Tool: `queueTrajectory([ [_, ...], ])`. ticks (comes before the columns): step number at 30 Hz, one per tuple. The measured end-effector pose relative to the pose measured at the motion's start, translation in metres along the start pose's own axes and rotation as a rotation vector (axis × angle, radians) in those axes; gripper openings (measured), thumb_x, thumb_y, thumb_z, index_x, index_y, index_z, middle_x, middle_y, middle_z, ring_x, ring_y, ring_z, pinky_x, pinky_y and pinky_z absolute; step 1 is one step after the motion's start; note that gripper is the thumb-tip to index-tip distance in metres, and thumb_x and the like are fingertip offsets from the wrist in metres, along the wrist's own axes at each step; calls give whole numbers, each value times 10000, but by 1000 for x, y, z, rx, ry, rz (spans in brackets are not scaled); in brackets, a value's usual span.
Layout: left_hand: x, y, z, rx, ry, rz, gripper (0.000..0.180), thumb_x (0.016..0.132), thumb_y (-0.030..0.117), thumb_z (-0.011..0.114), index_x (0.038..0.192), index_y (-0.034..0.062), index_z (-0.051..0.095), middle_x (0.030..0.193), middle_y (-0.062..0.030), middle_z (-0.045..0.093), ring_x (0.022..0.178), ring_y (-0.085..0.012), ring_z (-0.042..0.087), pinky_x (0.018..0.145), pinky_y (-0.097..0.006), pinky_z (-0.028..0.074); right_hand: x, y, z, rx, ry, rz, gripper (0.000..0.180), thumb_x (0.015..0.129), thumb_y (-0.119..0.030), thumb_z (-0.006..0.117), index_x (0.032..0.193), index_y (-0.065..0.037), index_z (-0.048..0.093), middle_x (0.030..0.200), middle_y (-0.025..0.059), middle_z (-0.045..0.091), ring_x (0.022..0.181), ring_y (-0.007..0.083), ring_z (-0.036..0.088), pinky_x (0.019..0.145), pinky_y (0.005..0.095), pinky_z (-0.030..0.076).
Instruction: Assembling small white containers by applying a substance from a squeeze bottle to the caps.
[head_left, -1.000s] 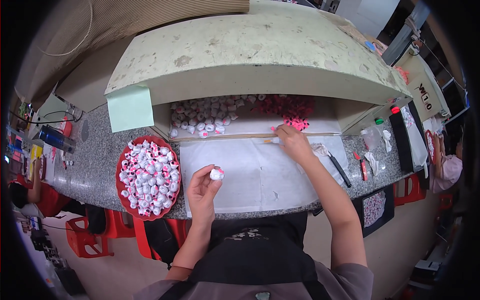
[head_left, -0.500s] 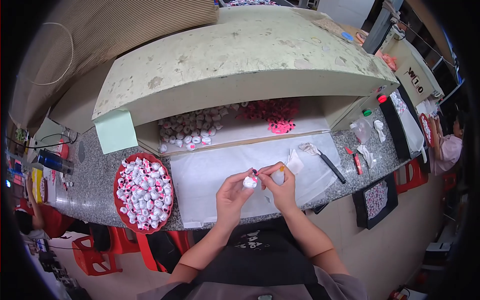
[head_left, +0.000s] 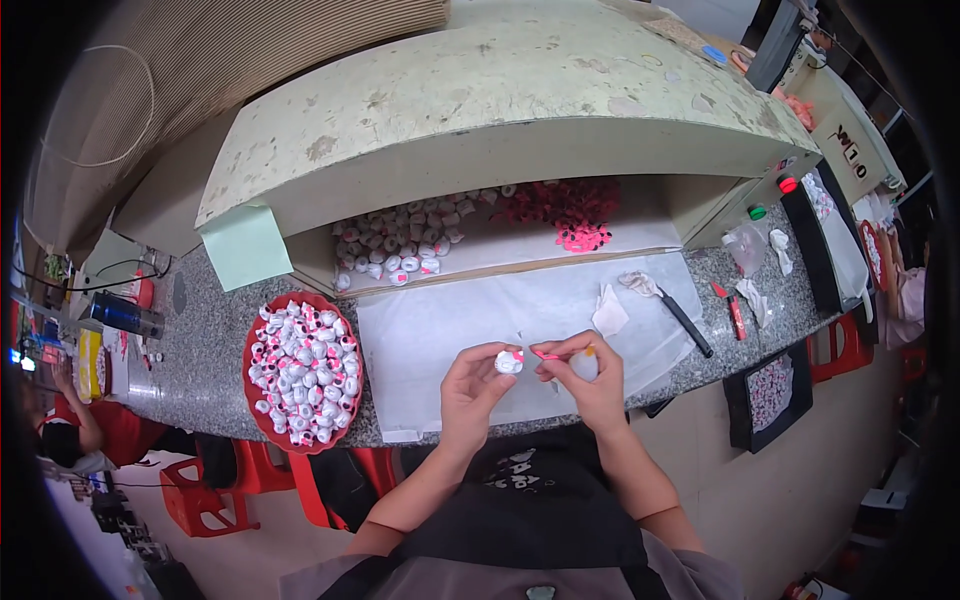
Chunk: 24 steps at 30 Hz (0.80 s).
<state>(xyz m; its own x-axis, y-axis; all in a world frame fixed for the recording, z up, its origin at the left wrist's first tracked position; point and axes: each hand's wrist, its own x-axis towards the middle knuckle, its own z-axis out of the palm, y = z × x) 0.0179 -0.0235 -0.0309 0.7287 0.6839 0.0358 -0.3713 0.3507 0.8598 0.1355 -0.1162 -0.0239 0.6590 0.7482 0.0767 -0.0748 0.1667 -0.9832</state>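
We hold one white piece in our left hand over the bench's near edge, our right hand pinching a pink bit against it, while the red tray at the left stays heaped.

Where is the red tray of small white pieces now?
In the head view, the red tray lies on the granite counter at the person's left, beside the white paper sheet.
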Motion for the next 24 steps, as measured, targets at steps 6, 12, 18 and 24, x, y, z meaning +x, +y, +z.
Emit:
queueTrajectory([
  [6,1,1,-4,102,20,18,342,746,-73,545,1075,-14,473,1036,-106,518,965,-166,500,834,-277,403,-8,-11,-3,256,-57,95,84,708,54,602,757,17,546,807,115,589,670,136,562,612,246,455],
  [12,2,0,-5,255,-43,107,330,740,-103,519,1059,-25,485,1054,-128,502,949,-179,519,793,-263,425,-11,-12,8,195,-88,82,120,675,90,605,758,44,533,750,136,559,641,183,560,588,278,477],
  [18,2,1,-6,522,-81,212,302,726,-102,537,1018,-21,528,1059,-142,499,987,-200,500,824,-280,416,-8,-6,9,190,-76,127,108,687,85,601,754,39,531,737,120,559,633,164,555,581,272,474],
  [24,0,6,-2,568,-143,260,292,724,-102,539,1005,-23,534,1055,-145,502,992,-196,495,832,-289,412,-10,-3,11,215,-15,133,112,693,78,600,764,29,528,752,104,552,631,141,543,558,248,464],
])
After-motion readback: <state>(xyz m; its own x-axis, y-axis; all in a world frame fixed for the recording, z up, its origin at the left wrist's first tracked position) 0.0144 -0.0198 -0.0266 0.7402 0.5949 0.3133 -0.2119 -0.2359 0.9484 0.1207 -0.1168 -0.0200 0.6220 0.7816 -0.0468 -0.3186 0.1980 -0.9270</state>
